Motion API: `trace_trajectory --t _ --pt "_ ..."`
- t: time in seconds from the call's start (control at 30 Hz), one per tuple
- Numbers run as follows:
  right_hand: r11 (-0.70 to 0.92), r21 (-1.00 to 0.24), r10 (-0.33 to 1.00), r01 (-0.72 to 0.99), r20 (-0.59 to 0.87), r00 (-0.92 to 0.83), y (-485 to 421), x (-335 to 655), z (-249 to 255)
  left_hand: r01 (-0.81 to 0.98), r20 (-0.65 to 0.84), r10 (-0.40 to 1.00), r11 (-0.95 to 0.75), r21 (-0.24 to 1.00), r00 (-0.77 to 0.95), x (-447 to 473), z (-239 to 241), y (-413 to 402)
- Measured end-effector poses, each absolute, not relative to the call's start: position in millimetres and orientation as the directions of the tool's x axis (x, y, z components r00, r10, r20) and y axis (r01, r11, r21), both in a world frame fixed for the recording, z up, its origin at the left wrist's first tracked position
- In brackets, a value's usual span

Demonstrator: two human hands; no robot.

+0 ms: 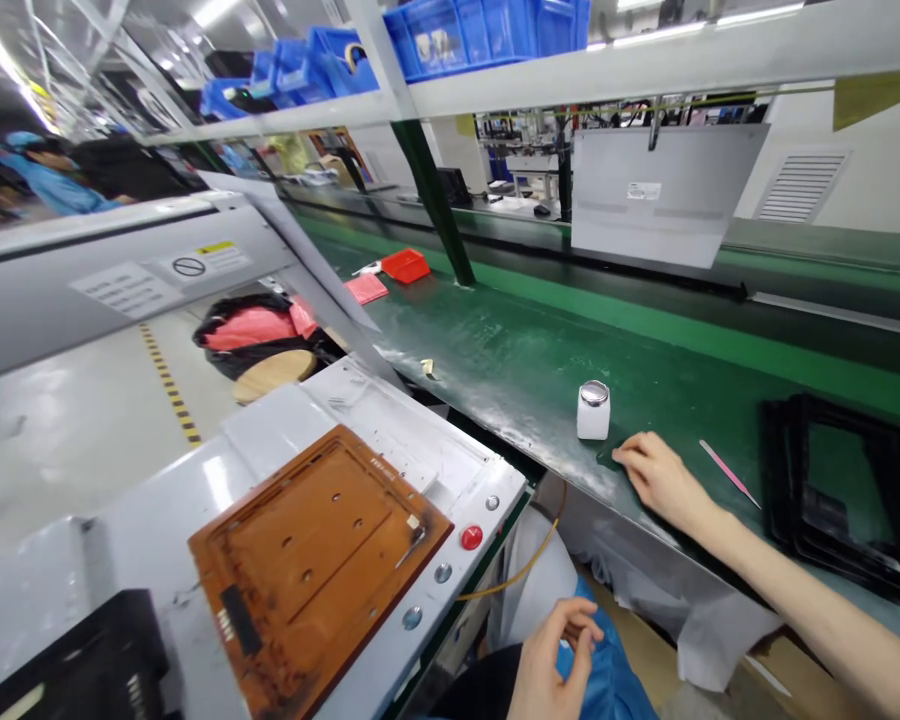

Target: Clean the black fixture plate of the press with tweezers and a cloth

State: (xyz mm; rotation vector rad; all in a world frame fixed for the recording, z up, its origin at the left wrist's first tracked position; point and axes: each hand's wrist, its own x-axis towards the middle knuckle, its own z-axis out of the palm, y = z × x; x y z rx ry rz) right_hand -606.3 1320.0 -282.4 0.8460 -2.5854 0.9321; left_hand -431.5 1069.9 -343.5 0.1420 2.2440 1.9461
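Observation:
My right hand (660, 480) rests at the near edge of the green bench, its fingertips pressed together on the surface. Something small and dark may be at the fingertips, but I cannot make it out. Just left of it stands a white pump bottle (593, 415) with a metal top. Pink tweezers (729, 473) lie to the right of this hand. Low in the view, over my lap, my left hand (559, 660) hangs with loosely curled fingers, thumb apart, and nothing visible in it. An orange-brown fixture plate (322, 570) lies on the white machine to the left.
Black frames (851, 490) are stacked at the bench's right. The machine's front edge carries a red button (472, 538) and several metal ones. Farther along the bench is a red tray (406, 266). Blue bins (487, 40) line the overhead shelf, held by a post (435, 200).

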Motion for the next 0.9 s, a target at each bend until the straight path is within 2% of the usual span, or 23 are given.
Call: trace_trajectory --t 0.1,0.27,0.33,0.43,0.5,0.53,0.57,0.6,0.67,0.7,0.73,0.77,0.8,0.9 --pt "0.560 -0.545 -0.504 -0.625 0.374 -0.778 1315.7 -594.1 -280.5 -0.062 -0.087 0.180 0.140 0.988 -0.980 -437.7 -332.1 1068.2" --pt "0.491 -0.719 -0.342 -0.492 0.360 -0.868 1292.3 -559.8 -273.3 -0.131 -0.154 0.154 0.146 0.981 -0.976 -459.3 -320.1 1057.5" --pt "0.422 -0.812 -0.270 -0.403 0.312 -0.911 1271.2 -538.6 -269.9 -0.146 -0.153 0.150 0.057 0.988 -0.977 -469.8 -315.5 1052.3" --pt "0.241 -0.940 -0.169 -0.243 0.206 -0.964 1236.2 -509.5 -263.1 -0.161 -0.116 0.235 -0.180 0.971 -0.965 -481.6 -299.7 1046.2" --pt "0.071 -0.989 -0.163 -0.129 0.116 -0.980 1222.9 -499.2 -256.7 -0.193 -0.129 0.262 -0.237 0.952 -0.956 -484.9 -284.6 1042.3" --pt "0.037 -0.994 -0.174 -0.101 0.093 -0.980 1222.6 -497.9 -253.6 -0.212 -0.153 0.246 -0.232 0.950 -0.957 -485.2 -277.1 1039.6" --pt "0.058 -0.993 -0.187 -0.105 0.092 -0.978 1227.4 -499.2 -250.9 -0.224 -0.177 0.213 -0.218 0.950 -0.961 -484.8 -270.5 1036.3" --pt "0.148 -0.978 -0.194 -0.150 0.120 -0.974 1237.5 -502.8 -249.4 -0.232 -0.199 0.172 -0.199 0.952 -0.965 -483.9 -265.0 1032.2" --pt "0.427 -0.868 -0.195 -0.254 0.187 -0.963 1272.1 -515.7 -251.0 -0.248 -0.234 0.105 -0.151 0.957 -0.966 -481.2 -258.3 1021.8" --pt "0.603 -0.743 -0.165 -0.290 0.240 -0.957 1294.3 -523.8 -254.6 -0.252 -0.242 0.086 -0.130 0.959 -0.966 -479.5 -256.9 1015.8" --pt "0.773 -0.567 -0.120 -0.284 0.310 -0.943 1318.1 -532.4 -259.9 -0.253 -0.245 0.076 -0.118 0.960 -0.967 -477.7 -256.6 1009.7" --pt "0.914 -0.336 -0.094 -0.228 0.370 -0.924 1341.7 -540.7 -266.5 -0.248 -0.241 0.072 -0.120 0.961 -0.968 -475.8 -257.0 1003.6" --pt "0.983 -0.121 -0.074 -0.135 0.413 -0.908 1364.1 -548.3 -274.2 -0.237 -0.229 0.073 -0.133 0.962 -0.971 -473.8 -257.9 997.9" --pt "1.000 -0.028 0.010 -0.002 0.419 -0.908 1416.5 -564.2 -298.2 -0.181 -0.175 0.048 -0.182 0.966 -0.983 -467.2 -260.3 984.2"
